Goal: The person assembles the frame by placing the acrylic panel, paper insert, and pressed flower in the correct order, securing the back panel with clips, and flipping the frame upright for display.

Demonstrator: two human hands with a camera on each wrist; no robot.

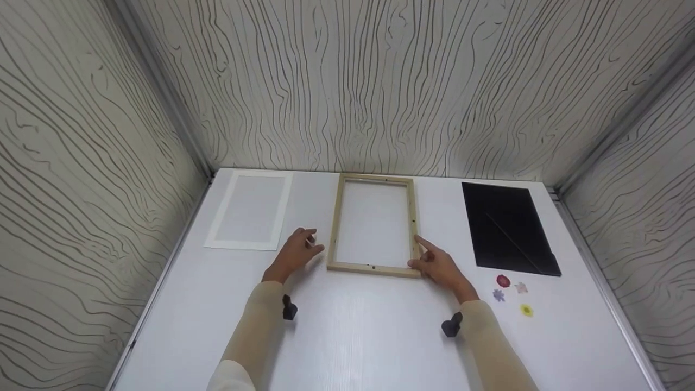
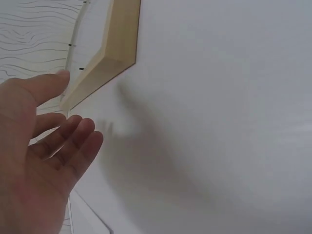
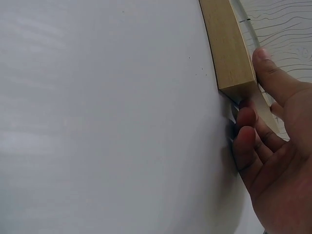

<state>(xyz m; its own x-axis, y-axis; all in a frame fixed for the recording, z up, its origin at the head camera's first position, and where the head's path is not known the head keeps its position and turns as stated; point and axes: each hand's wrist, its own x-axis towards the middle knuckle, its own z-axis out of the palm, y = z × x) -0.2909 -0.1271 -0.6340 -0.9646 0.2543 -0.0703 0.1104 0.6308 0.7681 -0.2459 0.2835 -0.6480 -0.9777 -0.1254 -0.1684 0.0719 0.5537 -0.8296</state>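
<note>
A light wooden picture frame (image 1: 355, 267) lies flat at the middle of the white table, small dark fittings along its rails. At its lower right corner my right hand (image 1: 438, 267) grips it, the thumb over the near corner and the index finger along the right rail. In the right wrist view the other fingers curl against the outer side of the wooden frame (image 3: 229, 48). My left hand (image 1: 297, 250) is held just left of the frame, fingers loosely bent and holding nothing. The left wrist view shows the thumb near the frame's corner (image 2: 114, 48).
A white mat border (image 1: 244, 245) lies at the left. On the right is a black backing panel (image 1: 505, 217) with a thin diagonal strut. Below it lie several small flowers, among them a red one (image 1: 503, 281) and a yellow one (image 1: 526, 310). Patterned walls (image 1: 358, 87) enclose the table.
</note>
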